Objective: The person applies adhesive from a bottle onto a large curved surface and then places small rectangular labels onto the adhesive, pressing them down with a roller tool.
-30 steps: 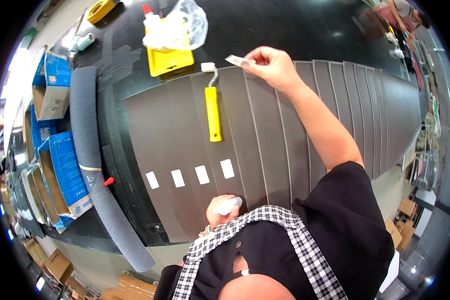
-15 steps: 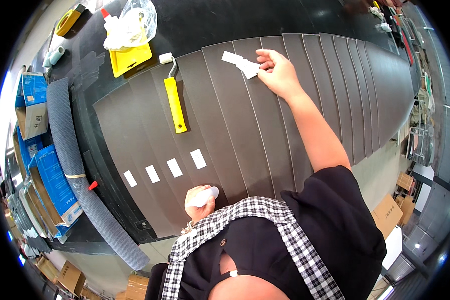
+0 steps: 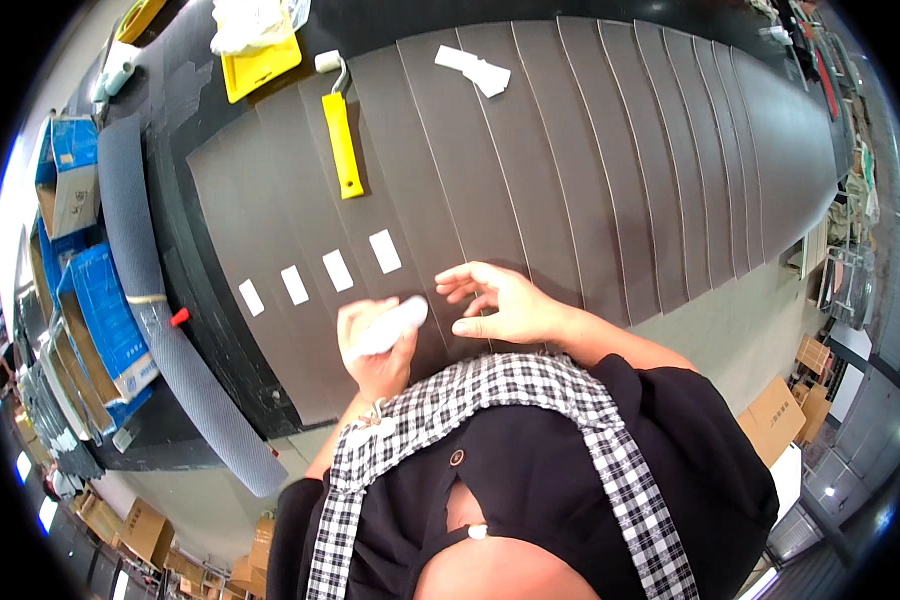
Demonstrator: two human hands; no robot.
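Observation:
My left hand (image 3: 378, 370), close to my body, is closed around a smooth white object (image 3: 398, 323) with a rounded end; a small bottle or similar, its exact kind unclear. Just right of it is my right hand (image 3: 505, 305), fingers apart and loosely curled, with nothing visible in them. Both are over a fan of overlapping dark brown sheets (image 3: 530, 190). Several white rectangular labels (image 3: 385, 251) lie in a slanting row on the left sheets, beyond my left hand. A small pile of white strips (image 3: 473, 68) rests near the sheets' far edge.
A yellow-handled roller (image 3: 341, 145) lies on the sheets at the far left. Beyond it are a yellow tray (image 3: 260, 70) and a clear plastic bag. A grey fabric roll (image 3: 175, 330) runs along the black table's left side, beside blue cardboard boxes (image 3: 110, 315).
My right hand has come back from the white strips toward my left hand. My left hand has lifted slightly and tilted the white object. The view has shifted, so the table items sit higher.

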